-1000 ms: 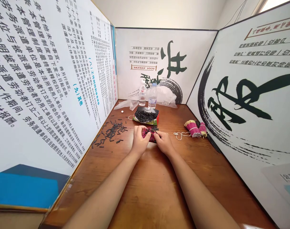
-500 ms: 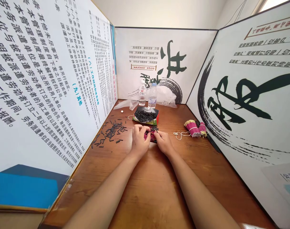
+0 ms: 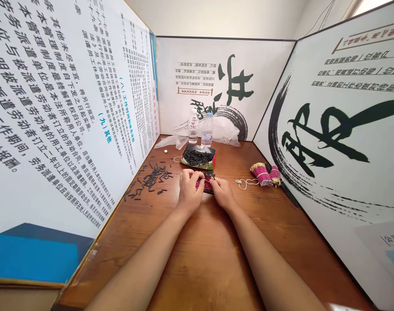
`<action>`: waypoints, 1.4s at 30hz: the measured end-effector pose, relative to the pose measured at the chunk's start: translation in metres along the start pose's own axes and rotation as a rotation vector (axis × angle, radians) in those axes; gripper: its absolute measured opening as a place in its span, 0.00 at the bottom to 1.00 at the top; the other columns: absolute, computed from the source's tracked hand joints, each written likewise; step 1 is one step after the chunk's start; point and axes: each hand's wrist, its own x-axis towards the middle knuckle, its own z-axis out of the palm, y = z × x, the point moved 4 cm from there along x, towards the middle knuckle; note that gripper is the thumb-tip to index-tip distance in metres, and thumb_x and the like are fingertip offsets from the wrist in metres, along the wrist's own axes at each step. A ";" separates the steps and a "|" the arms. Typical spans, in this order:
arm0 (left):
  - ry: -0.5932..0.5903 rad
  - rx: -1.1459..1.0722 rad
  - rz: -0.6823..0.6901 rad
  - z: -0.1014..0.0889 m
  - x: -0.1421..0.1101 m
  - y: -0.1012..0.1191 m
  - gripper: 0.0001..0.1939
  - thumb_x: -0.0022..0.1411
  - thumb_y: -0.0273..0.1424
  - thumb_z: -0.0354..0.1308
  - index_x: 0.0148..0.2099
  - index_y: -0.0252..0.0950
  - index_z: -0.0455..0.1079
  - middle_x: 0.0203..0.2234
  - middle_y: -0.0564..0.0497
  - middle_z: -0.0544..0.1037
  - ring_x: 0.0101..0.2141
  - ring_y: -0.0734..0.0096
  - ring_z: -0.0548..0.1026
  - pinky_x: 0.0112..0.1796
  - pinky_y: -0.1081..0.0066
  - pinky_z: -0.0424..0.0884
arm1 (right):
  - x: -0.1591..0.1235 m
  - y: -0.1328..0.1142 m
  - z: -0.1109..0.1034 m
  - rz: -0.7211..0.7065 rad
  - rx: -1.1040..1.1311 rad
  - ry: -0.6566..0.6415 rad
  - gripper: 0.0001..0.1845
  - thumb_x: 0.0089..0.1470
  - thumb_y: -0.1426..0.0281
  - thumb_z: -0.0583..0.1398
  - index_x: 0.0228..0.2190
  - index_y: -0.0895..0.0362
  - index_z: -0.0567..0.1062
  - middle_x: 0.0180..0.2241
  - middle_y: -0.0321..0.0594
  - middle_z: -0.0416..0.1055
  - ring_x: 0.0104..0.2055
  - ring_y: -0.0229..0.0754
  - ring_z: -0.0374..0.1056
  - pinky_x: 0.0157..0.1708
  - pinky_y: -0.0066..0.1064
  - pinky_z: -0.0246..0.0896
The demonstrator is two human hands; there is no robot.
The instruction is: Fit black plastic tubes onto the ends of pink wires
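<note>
Side by side at the middle of the table, my left hand (image 3: 189, 189) and my right hand (image 3: 224, 192) close in on a bundle of magenta wires (image 3: 207, 186) with black ends. The fingers of my left hand curl over its left side, thumb and fingertips pinched. From the right, my right hand pinches at the bundle with thumb and forefinger. The fingers cover much of the bundle, and single strands are too small to tell apart. Just beyond stands an open box (image 3: 212, 163) filled with small black sleeves (image 3: 198, 157).
Loose black sleeves (image 3: 154, 178) lie scattered on the left. Tied magenta wire bundles (image 3: 262, 174) with a white string (image 3: 245, 183) lie to the right. Two bottles, one clear (image 3: 193, 129) and one blue-capped (image 3: 207, 131), stand at the back near plastic bags (image 3: 227, 131). Printed panels (image 3: 268, 86) enclose the table.
The fingers of my right hand have shifted slightly at the bundle, and the black ends beside them show a little more. My left hand stays in place.
</note>
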 end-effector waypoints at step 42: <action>-0.941 0.634 -0.170 0.090 0.140 -0.060 0.22 0.52 0.44 0.56 0.48 0.41 0.70 0.52 0.44 0.71 0.51 0.52 0.67 0.50 0.59 0.64 | 0.008 0.026 -0.021 0.107 -0.076 0.324 0.18 0.56 0.61 0.48 0.19 0.56 0.61 0.18 0.31 0.56 0.23 0.35 0.51 0.25 0.27 0.43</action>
